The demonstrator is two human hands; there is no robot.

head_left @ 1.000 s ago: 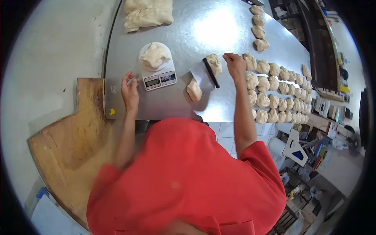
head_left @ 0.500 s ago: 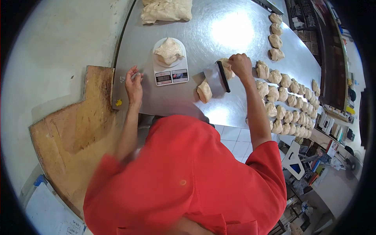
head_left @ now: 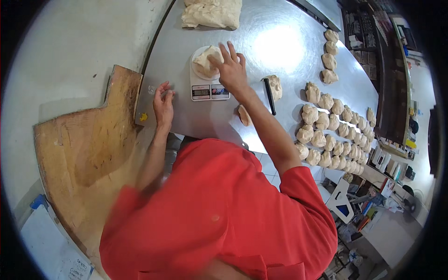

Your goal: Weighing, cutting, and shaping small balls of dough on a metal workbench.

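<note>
A lump of dough (head_left: 204, 60) rests on the round plate of a white kitchen scale (head_left: 194, 77). My right hand (head_left: 232, 73) is over its right side, fingers spread, the index finger seeming to touch it. My left hand (head_left: 163, 105) is left of the scale near the table's left edge, fingers loosely bent and apart, holding nothing. Right of my right forearm stands a dough scraper (head_left: 270, 96) with a black handle, beside a dough piece (head_left: 276, 87). My forearm partly covers another small dough piece (head_left: 244, 115) near the front edge.
Rows of dough pieces (head_left: 322, 120) cover the right side of the steel table (head_left: 172, 51), with a short line of dough pieces (head_left: 329, 61) behind them. A large dough mass (head_left: 212, 14) lies at the far edge. A wooden board (head_left: 84, 130) adjoins the left, with a small yellow scrap (head_left: 143, 117) nearby.
My right hand has let go of the dough by the scraper and swung left to the lump on the scale. The scraper stays beside its dough piece. The left hand has barely moved.
</note>
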